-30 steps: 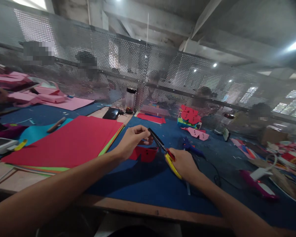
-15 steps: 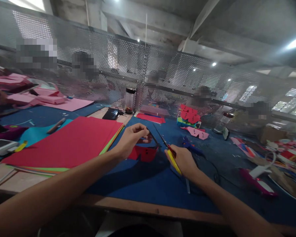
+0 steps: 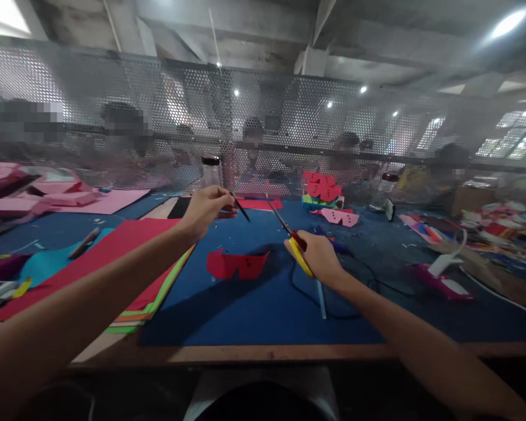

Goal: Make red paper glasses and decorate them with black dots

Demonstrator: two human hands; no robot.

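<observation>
The left hand (image 3: 208,210) pinched a thin black strip (image 3: 242,209); the right hand (image 3: 319,252) gripped yellow-handled scissors (image 3: 300,257). Folded red paper (image 3: 221,266) lay apart, already dotted.

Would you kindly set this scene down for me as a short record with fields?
Left hand: pinching a thin black strip
Right hand: holding scissors with yellow-and-red handles
Near centre: red paper cutout on the blue work surface
Left side: stack of coloured paper, red on top
Beyond right hand: pink paper cutout with black dots
</observation>
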